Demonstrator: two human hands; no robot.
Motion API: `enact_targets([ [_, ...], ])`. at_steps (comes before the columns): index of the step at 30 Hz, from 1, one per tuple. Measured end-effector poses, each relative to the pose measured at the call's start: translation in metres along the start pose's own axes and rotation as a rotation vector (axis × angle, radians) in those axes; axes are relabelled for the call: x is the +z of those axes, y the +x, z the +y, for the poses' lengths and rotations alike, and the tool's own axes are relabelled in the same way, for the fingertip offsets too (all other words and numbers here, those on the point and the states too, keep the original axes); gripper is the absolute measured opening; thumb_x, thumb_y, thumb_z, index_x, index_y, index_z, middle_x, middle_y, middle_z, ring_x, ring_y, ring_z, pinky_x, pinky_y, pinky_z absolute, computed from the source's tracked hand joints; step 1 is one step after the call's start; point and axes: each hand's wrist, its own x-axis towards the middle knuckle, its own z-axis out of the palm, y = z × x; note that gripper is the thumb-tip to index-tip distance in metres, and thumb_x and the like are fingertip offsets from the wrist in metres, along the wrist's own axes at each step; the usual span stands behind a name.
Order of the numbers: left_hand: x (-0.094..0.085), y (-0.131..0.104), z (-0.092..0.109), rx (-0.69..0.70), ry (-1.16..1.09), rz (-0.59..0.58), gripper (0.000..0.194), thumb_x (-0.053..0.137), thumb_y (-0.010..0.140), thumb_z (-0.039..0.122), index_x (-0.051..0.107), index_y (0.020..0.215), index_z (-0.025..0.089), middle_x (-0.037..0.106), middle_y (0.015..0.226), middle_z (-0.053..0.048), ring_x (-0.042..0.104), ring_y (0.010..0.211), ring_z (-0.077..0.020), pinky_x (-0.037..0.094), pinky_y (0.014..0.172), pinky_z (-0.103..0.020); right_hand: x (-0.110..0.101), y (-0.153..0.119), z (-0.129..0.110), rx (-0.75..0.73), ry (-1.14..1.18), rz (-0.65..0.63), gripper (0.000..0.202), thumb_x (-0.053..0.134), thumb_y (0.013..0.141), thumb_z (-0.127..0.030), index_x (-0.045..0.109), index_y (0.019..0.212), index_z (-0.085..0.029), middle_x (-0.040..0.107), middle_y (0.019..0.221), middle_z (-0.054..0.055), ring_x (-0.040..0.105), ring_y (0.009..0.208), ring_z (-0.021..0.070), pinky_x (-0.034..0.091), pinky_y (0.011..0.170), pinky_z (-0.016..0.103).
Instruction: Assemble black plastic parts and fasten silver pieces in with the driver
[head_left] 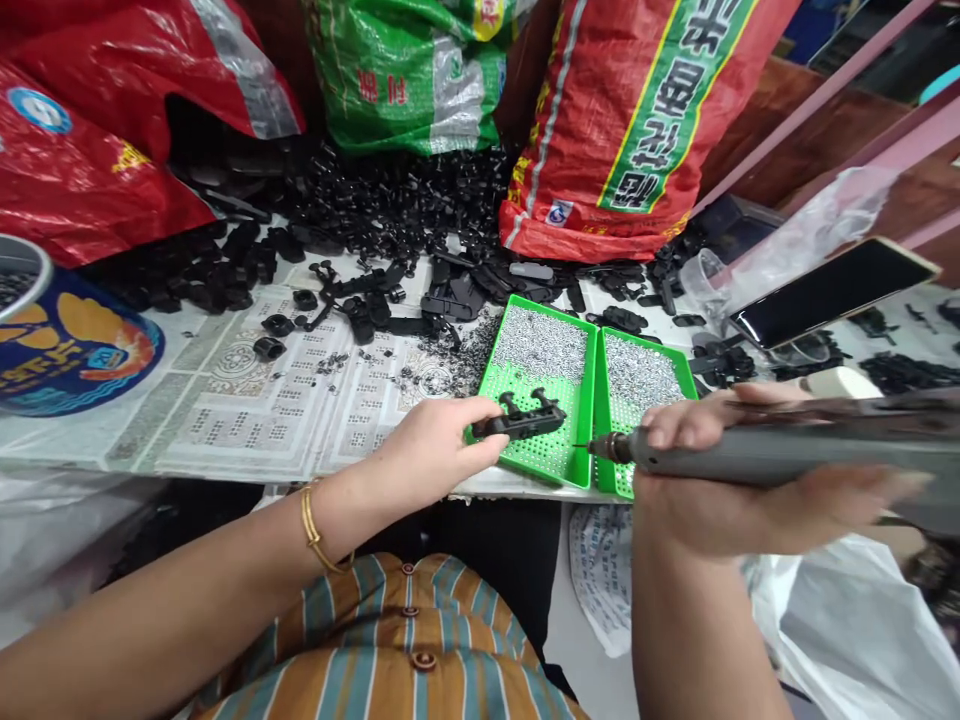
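Observation:
My left hand point(442, 440) pinches one end of a black plastic part point(529, 422) between thumb and fingers. The part is long and narrow, with small knobs standing up from it, and it is over the left green tray point(590, 400). My right hand point(720, 500) is wrapped round a grey electric screwdriver point(757, 455), which lies level with its thin bit pointing left. The bit's tip is a short way right of the black part, apart from it, above the tray's right side. Small silvery screws point(544, 340) cover the far half of that tray.
A second green tray point(686, 375) with screws adjoins on the right. Heaps of black parts point(405, 195) lie behind, below a green sack point(409, 80) and red sack point(607, 130). A blue tin point(90, 345) stands left; a phone point(832, 290) is propped at right.

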Motion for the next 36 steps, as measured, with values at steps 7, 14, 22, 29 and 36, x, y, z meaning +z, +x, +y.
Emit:
enact_targets([
  [7, 0.013, -0.014, -0.015, -0.355, -0.749, 0.027, 0.013, 0.045, 0.081, 0.031, 0.043, 0.076, 0.019, 0.043, 0.055, 0.008, 0.039, 0.040, -0.0045, 0.044, 0.045, -0.022, -0.004, -0.022, 0.037, 0.047, -0.092, 0.126, 0.044, 0.048, 0.069, -0.058, 0.056, 0.077, -0.016, 0.047, 0.041, -0.006, 0.045, 0.033, 0.0116, 0.036, 0.036, 0.026],
  [14, 0.016, -0.016, -0.016, -0.438, -0.906, 0.110, 0.013, 0.047, 0.079, 0.026, 0.041, 0.072, 0.018, 0.045, 0.067, 0.006, 0.037, 0.035, -0.0007, 0.041, 0.037, -0.020, -0.009, -0.022, 0.044, 0.043, -0.105, 0.135, 0.043, 0.049, 0.069, -0.057, 0.057, 0.078, -0.016, 0.047, 0.041, -0.006, 0.043, 0.033, 0.0105, 0.035, 0.035, 0.025],
  [22, 0.020, -0.019, -0.020, -0.468, -0.921, 0.107, 0.014, 0.048, 0.080, 0.026, 0.043, 0.072, 0.017, 0.048, 0.070, 0.005, 0.042, 0.037, -0.0012, 0.043, 0.040, -0.021, -0.013, -0.023, 0.049, 0.038, -0.124, 0.152, 0.044, 0.048, 0.069, -0.058, 0.057, 0.078, -0.016, 0.045, 0.041, -0.006, 0.043, 0.033, 0.0107, 0.035, 0.035, 0.025],
  [29, 0.020, -0.019, -0.019, -0.477, -0.890, 0.090, 0.010, 0.047, 0.079, 0.025, 0.044, 0.074, 0.017, 0.050, 0.072, 0.004, 0.045, 0.037, -0.0024, 0.043, 0.040, -0.021, -0.013, -0.023, 0.050, 0.064, -0.113, 0.161, 0.044, 0.049, 0.067, -0.058, 0.056, 0.077, -0.016, 0.045, 0.040, -0.006, 0.042, 0.033, 0.0108, 0.034, 0.034, 0.025],
  [36, 0.026, -0.019, -0.029, -0.381, -0.739, 0.099, 0.011, 0.046, 0.080, 0.029, 0.047, 0.076, 0.018, 0.041, 0.048, 0.008, 0.038, 0.035, -0.0040, 0.038, 0.041, -0.019, -0.004, -0.013, 0.028, 0.011, -0.028, 0.130, 0.047, 0.043, 0.071, -0.062, 0.058, 0.077, -0.018, 0.046, 0.042, -0.006, 0.042, 0.031, 0.0106, 0.032, 0.032, 0.025],
])
